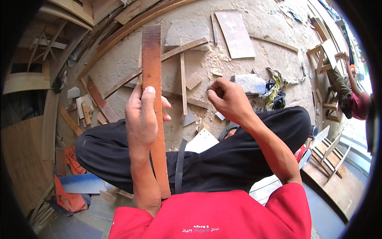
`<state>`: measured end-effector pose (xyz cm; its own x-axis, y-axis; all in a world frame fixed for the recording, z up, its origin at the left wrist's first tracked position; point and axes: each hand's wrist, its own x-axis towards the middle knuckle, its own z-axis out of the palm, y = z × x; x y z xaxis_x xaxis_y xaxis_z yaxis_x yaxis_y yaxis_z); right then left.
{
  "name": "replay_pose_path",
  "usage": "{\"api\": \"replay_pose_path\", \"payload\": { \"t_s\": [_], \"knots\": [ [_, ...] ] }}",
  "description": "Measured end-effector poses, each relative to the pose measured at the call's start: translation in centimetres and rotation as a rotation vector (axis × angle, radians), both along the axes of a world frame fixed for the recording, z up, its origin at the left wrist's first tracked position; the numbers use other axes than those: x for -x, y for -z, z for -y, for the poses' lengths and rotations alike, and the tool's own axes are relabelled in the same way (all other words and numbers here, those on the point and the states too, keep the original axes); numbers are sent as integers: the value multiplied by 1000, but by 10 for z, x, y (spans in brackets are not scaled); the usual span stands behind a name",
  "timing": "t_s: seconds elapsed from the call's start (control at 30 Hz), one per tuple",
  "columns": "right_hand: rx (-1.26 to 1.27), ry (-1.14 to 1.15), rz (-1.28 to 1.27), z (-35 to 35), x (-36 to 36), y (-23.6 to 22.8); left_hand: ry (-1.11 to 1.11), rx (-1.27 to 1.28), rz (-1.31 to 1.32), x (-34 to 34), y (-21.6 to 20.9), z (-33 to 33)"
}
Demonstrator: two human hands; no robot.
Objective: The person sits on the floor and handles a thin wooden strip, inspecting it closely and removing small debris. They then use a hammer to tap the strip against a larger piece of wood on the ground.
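A long reddish wooden strip (153, 95) is held upright at 12 o'clock from the lap, gripped by the left hand (142, 119); at 2 o'clock the right hand (227, 100) is loosely curled, fingers holding nothing visible

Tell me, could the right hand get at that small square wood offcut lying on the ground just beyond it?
Probably yes. The right hand hovers loosely closed, holding nothing visible, and the small square offcut lies on open, dusty ground just ahead of it. Only a thin upright strip lies beside it. The left hand grips the long reddish board.
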<state>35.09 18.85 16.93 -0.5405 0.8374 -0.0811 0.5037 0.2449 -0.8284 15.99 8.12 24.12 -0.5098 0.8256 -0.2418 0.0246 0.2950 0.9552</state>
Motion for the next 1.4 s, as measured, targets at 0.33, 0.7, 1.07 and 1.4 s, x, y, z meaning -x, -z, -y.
{"api": "replay_pose_path", "payload": {
  "t_s": [0.33, 0.7, 1.07, 1.4],
  "knots": [
    [50, -52, -374, 14, 24, -37, 40, 77, 82, -15, 18, -2],
    [65, -88, -377, 9, 31, -44, 110, 74, 35, -37, 28, -10],
    [71, -92, -323, 5, 31, -39, 140, 72, 1, -40, 28, -12],
    [-28, -115, 133, -8, 5, 14, -70, -5, 11, 7, -5, 4]
  ]
}}
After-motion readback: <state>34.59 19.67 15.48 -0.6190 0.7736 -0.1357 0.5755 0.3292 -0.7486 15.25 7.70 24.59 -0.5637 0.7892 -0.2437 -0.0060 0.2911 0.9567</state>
